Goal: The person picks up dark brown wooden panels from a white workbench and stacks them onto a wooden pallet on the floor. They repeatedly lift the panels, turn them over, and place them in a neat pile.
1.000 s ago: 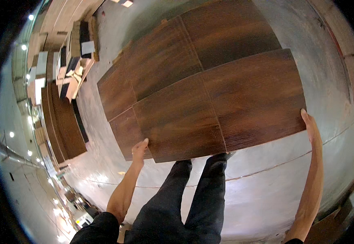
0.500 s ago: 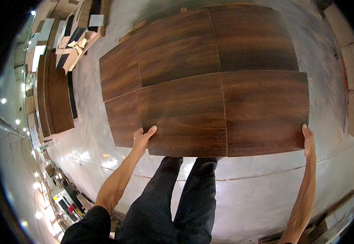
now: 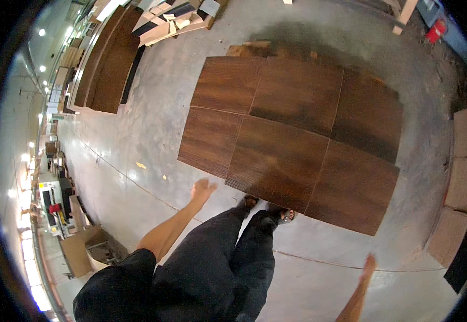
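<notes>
Dark brown wood-grain panels (image 3: 279, 150) lie on the floor in front of my feet, edge to edge in two rows, on top of a stack whose lower layers barely show. My left hand (image 3: 203, 191) is in the air just off the near left edge of the panels, empty, its fingers loosely bent and somewhat blurred. Beyond the near right corner, my right hand (image 3: 369, 266) hangs apart from the panels. It is smeared by motion and seen edge-on, so its fingers cannot be made out.
Light wooden pieces (image 3: 248, 49) stick out under the far edge of the stack. Long brown boards (image 3: 107, 64) stand stacked at the left, near a pile of offcuts (image 3: 174, 21). Cardboard boxes (image 3: 450, 214) line the right. An open carton (image 3: 86, 249) sits at lower left.
Both hands have let go of the near panel edge and drawn back toward me. The near row of panels now lies down with the others. My view has turned and the panels look farther away.
</notes>
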Demonstrator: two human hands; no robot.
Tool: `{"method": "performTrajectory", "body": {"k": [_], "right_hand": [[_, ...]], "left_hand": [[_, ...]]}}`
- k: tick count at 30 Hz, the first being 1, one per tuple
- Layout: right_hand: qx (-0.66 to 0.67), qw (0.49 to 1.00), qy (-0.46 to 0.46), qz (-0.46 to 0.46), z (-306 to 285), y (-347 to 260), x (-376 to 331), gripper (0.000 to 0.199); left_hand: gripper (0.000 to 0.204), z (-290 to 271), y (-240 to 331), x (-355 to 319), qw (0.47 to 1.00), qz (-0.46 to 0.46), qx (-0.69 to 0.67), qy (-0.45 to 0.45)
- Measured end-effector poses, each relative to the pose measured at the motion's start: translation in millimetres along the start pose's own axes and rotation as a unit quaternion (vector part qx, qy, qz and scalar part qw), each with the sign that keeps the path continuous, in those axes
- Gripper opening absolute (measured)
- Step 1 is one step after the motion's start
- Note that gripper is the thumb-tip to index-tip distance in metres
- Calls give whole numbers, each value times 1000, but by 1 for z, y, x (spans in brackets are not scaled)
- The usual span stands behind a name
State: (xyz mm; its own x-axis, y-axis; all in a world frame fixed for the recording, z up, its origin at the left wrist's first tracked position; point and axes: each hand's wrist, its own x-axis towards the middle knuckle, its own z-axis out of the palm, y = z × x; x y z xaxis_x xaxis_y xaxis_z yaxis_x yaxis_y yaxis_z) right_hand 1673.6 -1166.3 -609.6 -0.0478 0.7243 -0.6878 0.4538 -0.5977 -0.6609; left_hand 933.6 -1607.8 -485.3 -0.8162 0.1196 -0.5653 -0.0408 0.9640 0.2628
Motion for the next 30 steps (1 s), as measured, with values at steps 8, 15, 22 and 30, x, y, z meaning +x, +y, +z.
{"method": "performTrajectory", "body": {"k": [8, 15, 22, 30], "right_hand": [[-312, 908, -236, 152, 153, 79, -354, 44], [-150, 950, -262, 74, 188, -4, -419, 40], [-5, 989, -132, 72, 32, 3, -415, 37], [-14, 999, 21, 43, -253, 18, -369, 27]], "left_hand": [[56, 11, -89, -125, 990, 35, 36, -130], [53, 18, 21, -180, 938, 267, 114, -191], [43, 97, 49, -214, 917, 341, 157, -138], [38, 236, 185, -387, 876, 385, 149, -251]]}}
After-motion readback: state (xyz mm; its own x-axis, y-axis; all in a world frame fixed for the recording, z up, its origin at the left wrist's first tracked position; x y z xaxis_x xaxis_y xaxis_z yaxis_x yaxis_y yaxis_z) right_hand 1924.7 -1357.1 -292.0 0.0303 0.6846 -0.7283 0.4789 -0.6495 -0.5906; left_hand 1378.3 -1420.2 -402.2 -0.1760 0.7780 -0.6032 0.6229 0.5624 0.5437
